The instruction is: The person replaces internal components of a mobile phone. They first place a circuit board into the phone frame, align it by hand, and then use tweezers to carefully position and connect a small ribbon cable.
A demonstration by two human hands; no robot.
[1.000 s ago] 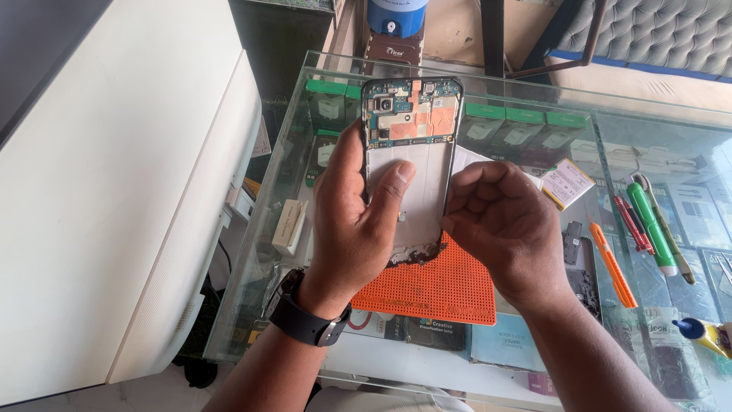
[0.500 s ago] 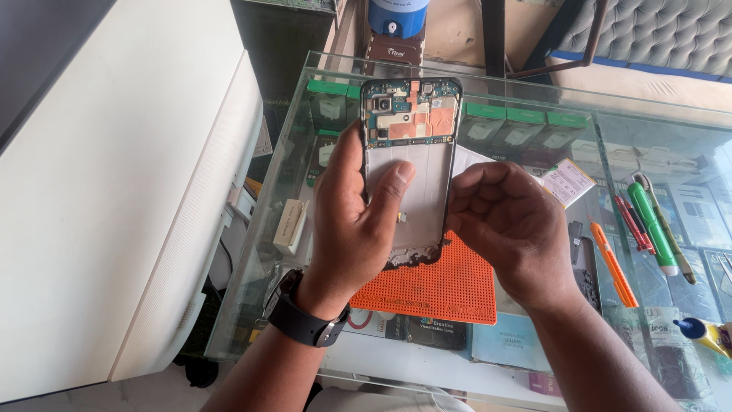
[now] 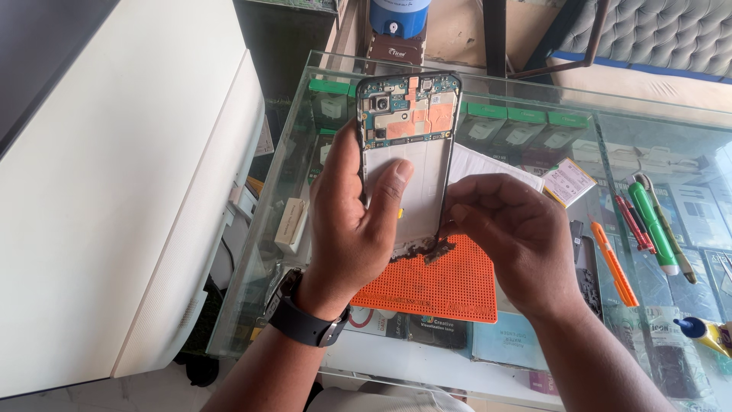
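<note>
- Glass counter (image 3: 534, 122): runs left to right beneath everything; the orange perforated mat (image 3: 435, 286) lies at its near middle, directly under both hands.
- Opened phone (image 3: 406, 164): held up above the mat, back cover off, long axis running near to far, circuit board at the far end, pale empty bay in the middle.
- Left hand (image 3: 354, 229): wraps the phone's left edge, fingers curled behind it, thumb pressed flat on the pale bay.
- Right hand (image 3: 515, 233): at the phone's near right corner, fingertips bunched together pinching that edge; it is the hand nearer the bottom end.
- Screwdrivers (image 3: 648, 221): far right, well apart.
</note>
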